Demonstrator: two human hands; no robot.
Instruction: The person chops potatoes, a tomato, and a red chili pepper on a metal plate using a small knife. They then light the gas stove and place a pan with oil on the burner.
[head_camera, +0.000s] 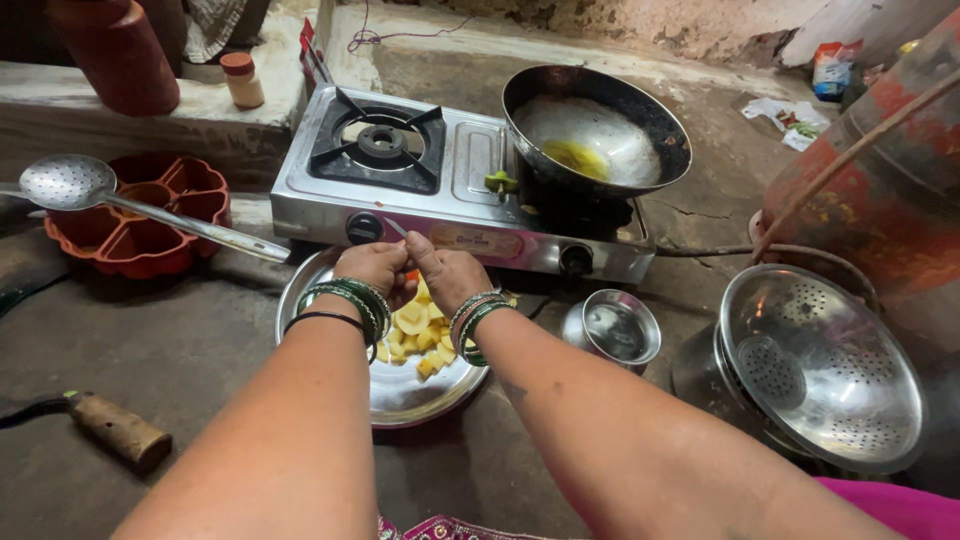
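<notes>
Both hands, left (372, 268) and right (452, 275), together on a knife (397, 228), blade seemingly up-left.

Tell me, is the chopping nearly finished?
Partly. A pile of yellow cut pieces already lies on the steel plate. Both hands, left hand and right hand, are cutting something small and orange with a knife. The oiled pan holds no pieces yet.

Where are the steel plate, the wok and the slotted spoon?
steel plate (405, 400), head view, bare near rim below the cut pieces.
wok (640, 110), head view, inner wall right of the oil.
slotted spoon (65, 182), head view, middle of the perforated bowl.
</notes>
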